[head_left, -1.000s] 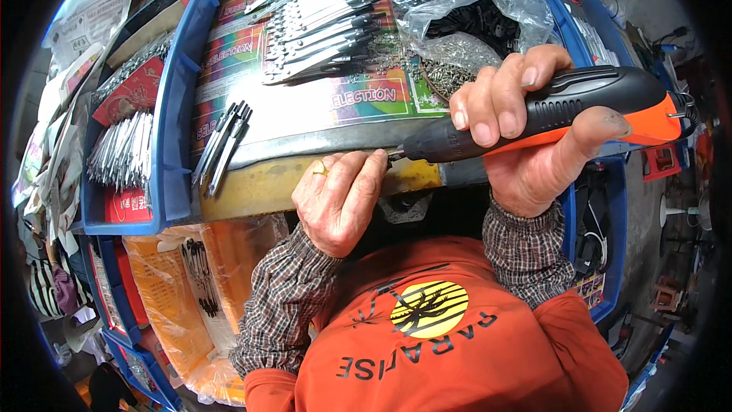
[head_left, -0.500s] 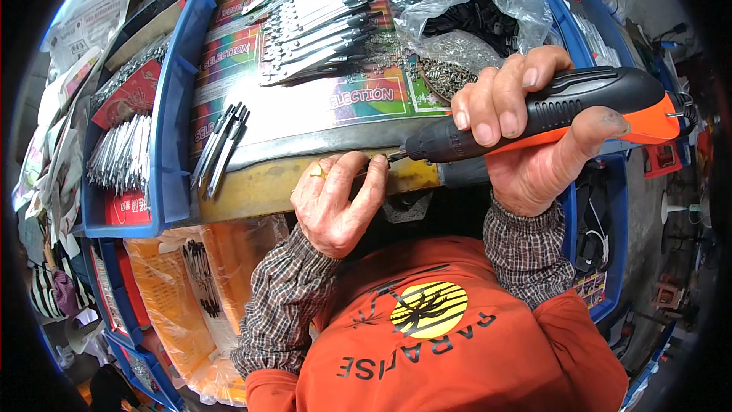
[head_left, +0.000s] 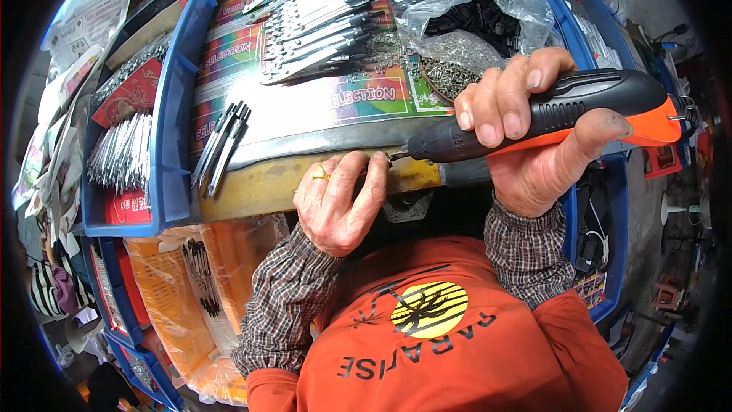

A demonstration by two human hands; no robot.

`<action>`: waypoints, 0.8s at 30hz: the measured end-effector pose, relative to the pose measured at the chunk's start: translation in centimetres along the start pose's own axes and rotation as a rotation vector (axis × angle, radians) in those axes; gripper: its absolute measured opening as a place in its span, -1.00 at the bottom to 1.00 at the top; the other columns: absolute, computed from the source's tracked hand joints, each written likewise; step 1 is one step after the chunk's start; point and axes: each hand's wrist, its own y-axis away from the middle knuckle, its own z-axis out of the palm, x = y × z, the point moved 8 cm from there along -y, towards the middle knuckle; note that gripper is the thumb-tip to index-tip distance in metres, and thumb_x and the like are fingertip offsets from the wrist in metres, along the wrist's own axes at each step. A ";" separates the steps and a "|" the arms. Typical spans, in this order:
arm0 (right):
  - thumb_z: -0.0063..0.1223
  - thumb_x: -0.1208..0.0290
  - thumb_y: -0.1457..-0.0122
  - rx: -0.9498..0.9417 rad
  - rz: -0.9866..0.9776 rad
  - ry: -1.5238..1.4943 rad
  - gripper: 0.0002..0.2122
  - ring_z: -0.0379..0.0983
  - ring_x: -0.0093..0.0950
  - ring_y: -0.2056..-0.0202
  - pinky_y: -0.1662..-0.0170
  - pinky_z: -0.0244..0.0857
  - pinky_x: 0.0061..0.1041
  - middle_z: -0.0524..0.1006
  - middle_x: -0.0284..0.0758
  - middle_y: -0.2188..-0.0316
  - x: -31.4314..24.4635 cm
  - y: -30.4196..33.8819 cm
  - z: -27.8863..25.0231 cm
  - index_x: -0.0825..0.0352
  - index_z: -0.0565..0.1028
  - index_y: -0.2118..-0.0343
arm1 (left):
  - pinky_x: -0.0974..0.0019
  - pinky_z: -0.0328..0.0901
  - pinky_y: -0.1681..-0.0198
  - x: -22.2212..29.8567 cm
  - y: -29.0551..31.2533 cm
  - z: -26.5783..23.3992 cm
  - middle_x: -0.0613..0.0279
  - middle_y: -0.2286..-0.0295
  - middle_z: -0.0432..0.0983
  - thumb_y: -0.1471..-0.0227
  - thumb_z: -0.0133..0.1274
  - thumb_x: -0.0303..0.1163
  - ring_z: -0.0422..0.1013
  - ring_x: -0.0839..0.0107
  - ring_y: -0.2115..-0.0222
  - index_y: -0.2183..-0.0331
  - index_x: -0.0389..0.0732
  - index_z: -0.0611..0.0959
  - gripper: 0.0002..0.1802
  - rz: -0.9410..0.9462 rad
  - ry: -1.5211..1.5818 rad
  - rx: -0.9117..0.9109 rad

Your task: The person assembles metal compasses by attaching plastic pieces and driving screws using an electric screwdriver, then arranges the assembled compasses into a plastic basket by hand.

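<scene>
My right hand [head_left: 526,118] is wrapped round a black and orange electric screwdriver [head_left: 602,99]. The tool lies nearly level, its bit pointing left to the fingertips of my left hand [head_left: 339,202]. My left fingers are closed in a pinch at the yellow front edge [head_left: 267,187] of the bench, against the bit's tip. A small dark part shows at those fingertips; the rest is hidden, so its kind cannot be told. Left of that hand, a few black and white pens [head_left: 221,145] lie across the edge. Many more pens [head_left: 320,27] are piled on the colourful bench top.
A clear plastic bag of black parts [head_left: 476,19] and a heap of small metal pieces [head_left: 446,76] lie at the back right. Blue bins [head_left: 171,130] flank the bench, the left one holding white pen barrels [head_left: 122,152]. Below sits an orange crate [head_left: 171,282] lined with plastic.
The screwdriver and my right hand have shifted very slightly to the right. My left hand keeps its pinch at nearly the same place.
</scene>
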 end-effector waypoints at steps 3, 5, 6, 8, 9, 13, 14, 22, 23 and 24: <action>-0.13 -0.29 0.11 0.010 -0.001 0.007 -0.42 0.26 -0.59 0.63 0.43 0.20 -0.48 0.28 -0.48 0.69 0.0 0.0 -0.1 0.26 0.28 0.39 | 0.35 0.31 0.51 0.0 0.1 0.0 0.13 0.47 0.41 0.41 0.05 -0.54 0.39 0.32 0.51 0.36 -0.30 0.57 -0.63 0.001 0.021 0.008; -0.13 -0.29 0.11 0.012 -0.004 0.005 -0.42 0.26 -0.59 0.63 0.43 0.20 -0.48 0.27 -0.48 0.69 0.0 0.1 -0.1 0.26 0.28 0.39 | 0.34 0.31 0.51 -0.1 0.2 0.1 0.12 0.47 0.42 0.41 0.05 -0.54 0.40 0.31 0.52 0.36 -0.31 0.57 -0.63 0.007 0.036 0.018; -0.13 -0.29 0.11 0.014 -0.003 0.011 -0.42 0.26 -0.59 0.63 0.43 0.20 -0.48 0.27 -0.48 0.69 -0.1 0.1 -0.1 0.26 0.27 0.39 | 0.34 0.30 0.51 -0.1 0.3 0.1 0.12 0.47 0.42 0.41 0.05 -0.54 0.40 0.31 0.52 0.37 -0.32 0.57 -0.64 0.009 0.045 0.031; -0.13 -0.29 0.11 0.017 -0.002 0.017 -0.42 0.26 -0.59 0.63 0.43 0.20 -0.48 0.27 -0.48 0.69 -0.2 0.1 -0.2 0.26 0.27 0.39 | 0.34 0.30 0.52 -0.1 0.3 0.0 0.11 0.47 0.42 0.40 0.05 -0.54 0.40 0.31 0.52 0.37 -0.34 0.57 -0.65 0.013 0.053 0.043; -0.12 -0.29 0.11 0.017 0.000 0.023 -0.42 0.26 -0.59 0.63 0.43 0.20 -0.48 0.27 -0.48 0.69 -0.2 0.1 -0.2 0.26 0.27 0.39 | 0.34 0.30 0.52 -0.1 0.3 0.0 0.11 0.47 0.42 0.40 0.05 -0.55 0.39 0.31 0.52 0.37 -0.33 0.57 -0.65 0.021 0.057 0.046; -0.12 -0.29 0.12 0.026 0.011 0.026 -0.42 0.26 -0.58 0.63 0.43 0.20 -0.48 0.27 -0.47 0.69 -0.1 0.1 -0.2 0.26 0.28 0.40 | 0.36 0.29 0.53 0.0 0.3 0.1 0.12 0.47 0.41 0.39 0.06 -0.55 0.38 0.32 0.53 0.38 -0.29 0.58 -0.67 0.039 0.050 0.028; -0.12 -0.29 0.12 0.028 0.010 0.027 -0.42 0.26 -0.58 0.63 0.43 0.20 -0.48 0.27 -0.47 0.69 -0.1 0.1 -0.3 0.26 0.28 0.40 | 0.36 0.29 0.53 0.1 0.3 0.1 0.12 0.47 0.41 0.39 0.06 -0.55 0.38 0.32 0.53 0.38 -0.29 0.58 -0.67 0.040 0.052 0.028; -0.11 -0.28 0.10 0.009 0.004 0.017 -0.43 0.26 -0.57 0.63 0.43 0.20 -0.46 0.27 -0.47 0.69 -0.1 0.1 -0.1 0.26 0.28 0.40 | 0.35 0.30 0.51 0.1 0.2 0.0 0.14 0.45 0.41 0.40 0.06 -0.54 0.38 0.32 0.51 0.38 -0.23 0.59 -0.67 0.012 -0.018 0.040; -0.11 -0.28 0.10 0.008 0.004 0.017 -0.43 0.26 -0.57 0.63 0.43 0.20 -0.46 0.27 -0.47 0.69 0.0 0.1 -0.1 0.26 0.28 0.40 | 0.35 0.30 0.51 0.1 0.3 0.0 0.14 0.45 0.41 0.40 0.06 -0.54 0.38 0.32 0.51 0.38 -0.23 0.59 -0.67 0.012 -0.019 0.040; -0.12 -0.27 0.10 0.003 -0.001 0.009 -0.43 0.27 -0.57 0.63 0.43 0.20 -0.47 0.27 -0.47 0.68 0.0 0.1 0.0 0.26 0.28 0.40 | 0.35 0.30 0.51 0.0 0.3 0.0 0.14 0.45 0.41 0.40 0.07 -0.55 0.39 0.32 0.51 0.38 -0.25 0.59 -0.67 0.001 -0.003 0.034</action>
